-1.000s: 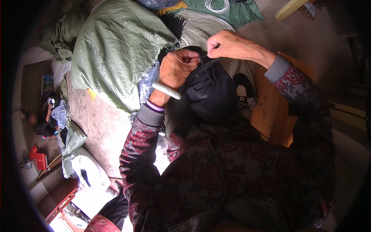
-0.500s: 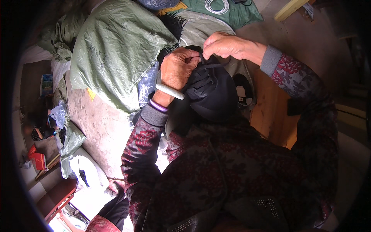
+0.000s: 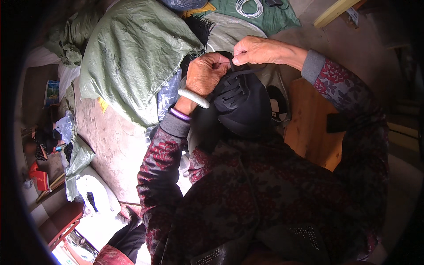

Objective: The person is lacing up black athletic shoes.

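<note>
A black lace-up shoe (image 3: pixel 245 108) rests in front of my chest, its rounded toe toward me and its crossed laces facing up. At the far end of the lacing, my left hand (image 3: pixel 204 76) pinches the shoe's upper edge by the eyelets, fingers closed. My right hand (image 3: pixel 255 51) is just right of it, thumb and fingertips pinched on a black shoelace (image 3: pixel 247 71) that runs across the top of the shoe. The fingertips of both hands nearly meet. The inside of the shoe is hidden from view.
Another black shoe (image 3: pixel 277 104) with a pale patch inside lies to the right, beside a wooden board (image 3: pixel 309 121). A large green woven sack (image 3: pixel 132 57) is at the left. White cable (image 3: pixel 248 13) lies coiled on a dark green sack. Another person (image 3: pixel 44 143) is far left.
My right hand has shifted slightly to the right, with its fingertips still at the lace. My left hand stays at the shoe's edge. The view has tilted a little.
</note>
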The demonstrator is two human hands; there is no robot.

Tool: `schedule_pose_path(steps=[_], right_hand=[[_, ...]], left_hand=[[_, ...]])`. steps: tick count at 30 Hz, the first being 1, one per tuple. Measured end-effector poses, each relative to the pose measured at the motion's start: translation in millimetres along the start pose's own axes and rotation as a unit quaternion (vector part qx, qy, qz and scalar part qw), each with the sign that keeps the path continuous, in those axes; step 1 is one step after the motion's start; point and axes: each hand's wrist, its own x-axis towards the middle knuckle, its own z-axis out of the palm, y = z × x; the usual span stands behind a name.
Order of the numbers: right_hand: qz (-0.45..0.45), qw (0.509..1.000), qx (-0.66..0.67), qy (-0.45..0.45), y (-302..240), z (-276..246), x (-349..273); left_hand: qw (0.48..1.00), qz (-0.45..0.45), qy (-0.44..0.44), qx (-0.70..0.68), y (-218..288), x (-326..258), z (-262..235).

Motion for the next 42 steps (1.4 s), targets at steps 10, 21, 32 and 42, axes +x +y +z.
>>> schedule_pose_path(steps=[10,21,32,42], right_hand=[[0.001,0.955,0.295,-0.011,-24.9,-25.9,-27.9],[-0.224,0.950,0.215,0.018,-27.3,-18.2,-28.4],[-0.143,0.967,0.204,0.058,-23.0,-17.3,-34.3],[-0.066,0.657,0.733,0.162,6.2,68.3,-8.4]], left_hand=[[0.989,0.123,0.069,-0.047,-35.7,-12.2,-8.2],[0.986,0.132,0.065,-0.073,-41.5,-14.2,-10.8],[0.991,0.083,0.015,-0.104,-43.3,-15.0,-15.0],[0.991,0.113,0.037,-0.063,-29.2,-13.6,-16.1]])
